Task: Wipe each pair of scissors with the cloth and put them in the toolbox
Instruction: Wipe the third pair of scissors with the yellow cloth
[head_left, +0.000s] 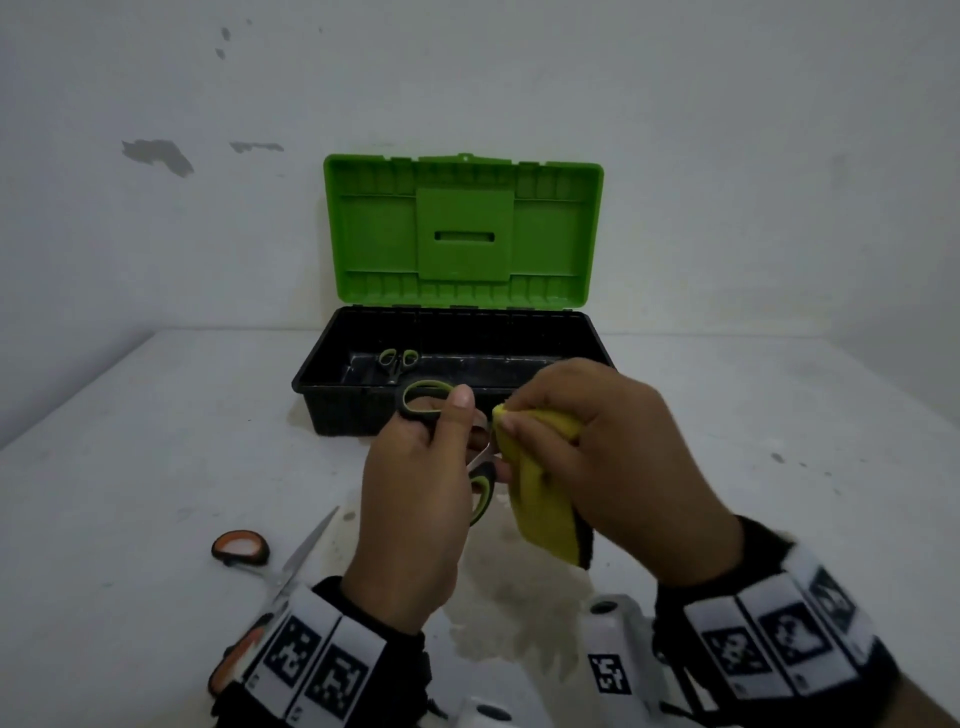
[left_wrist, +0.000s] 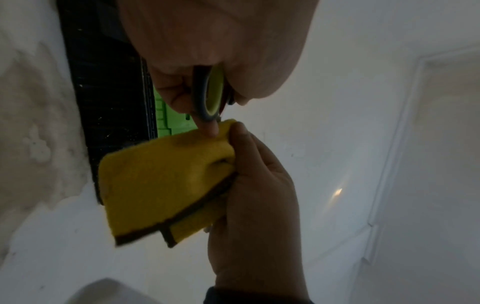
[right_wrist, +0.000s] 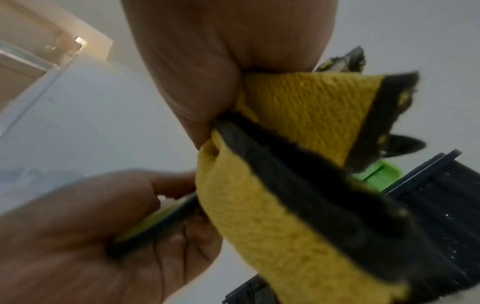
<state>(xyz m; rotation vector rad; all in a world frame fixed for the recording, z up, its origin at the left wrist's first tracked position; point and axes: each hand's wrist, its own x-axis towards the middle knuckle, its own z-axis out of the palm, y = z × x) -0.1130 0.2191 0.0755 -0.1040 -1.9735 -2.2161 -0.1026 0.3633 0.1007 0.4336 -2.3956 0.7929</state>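
My left hand (head_left: 415, 478) grips the green-and-black scissors (head_left: 423, 400) by the handles, above the table in front of the toolbox. My right hand (head_left: 587, 441) pinches the yellow cloth (head_left: 543, 499) folded around the blades, which are hidden inside it. The cloth (left_wrist: 161, 185) has a dark border and hangs down from the fingers. The left wrist view shows a scissor handle loop (left_wrist: 210, 92) under my palm. In the right wrist view the cloth (right_wrist: 298, 216) fills the middle, with the scissor handle (right_wrist: 158, 222) in my left hand. The toolbox (head_left: 332, 410) stands open, and a smaller pair of green scissors (head_left: 397, 361) lies inside.
An orange-handled pair of scissors (head_left: 270, 561) lies open on the white table (head_left: 130, 493) at the near left, partly under my left wrist. The green toolbox lid (head_left: 462, 234) stands upright against the wall. A stained patch marks the table below my hands.
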